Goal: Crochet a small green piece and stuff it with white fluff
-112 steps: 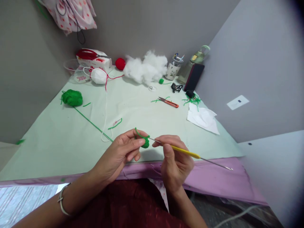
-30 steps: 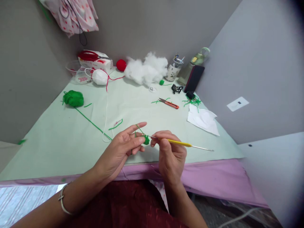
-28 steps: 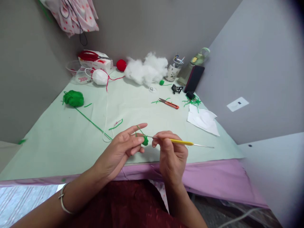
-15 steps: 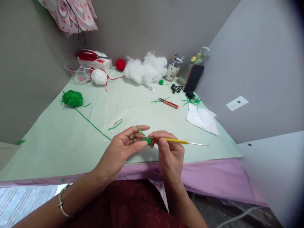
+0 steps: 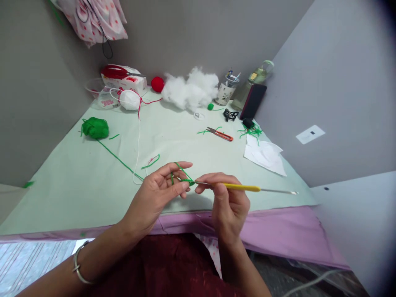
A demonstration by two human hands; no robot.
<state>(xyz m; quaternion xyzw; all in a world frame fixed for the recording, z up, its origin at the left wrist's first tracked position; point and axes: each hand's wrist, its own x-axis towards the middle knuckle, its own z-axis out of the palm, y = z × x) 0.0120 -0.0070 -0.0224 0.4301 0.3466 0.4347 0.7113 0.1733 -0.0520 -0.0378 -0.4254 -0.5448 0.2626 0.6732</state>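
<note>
Small green crocheted piece (image 5: 191,182): between the 2 hands, above the pale green tablecloth (image 5: 173,144). Using it as landmark.

Left hand (image 5: 158,187), on its left side: thumb and fingers pinching the piece, index raised, green yarn strand (image 5: 183,171) running from that index down to it.

Right hand (image 5: 229,202), just right of it: gripping the yellow-handled hook (image 5: 243,187) like a pen. Front shaft meets the piece; front tip can't be made out.

Change vs 0.5 s ago: right hand sits farther right, and the hook tip no longer pokes out past the piece's left side. My read: hook is drawn back to the edge, mid-stitch, strand fairly taut.

Outward from the piece: green skein (image 5: 96,128) beyond and well left, orange snips (image 5: 223,135) beyond and right, crumpled white paper (image 5: 266,154) farther right, white stuffing (image 5: 192,90) straight beyond, well apart.
</note>
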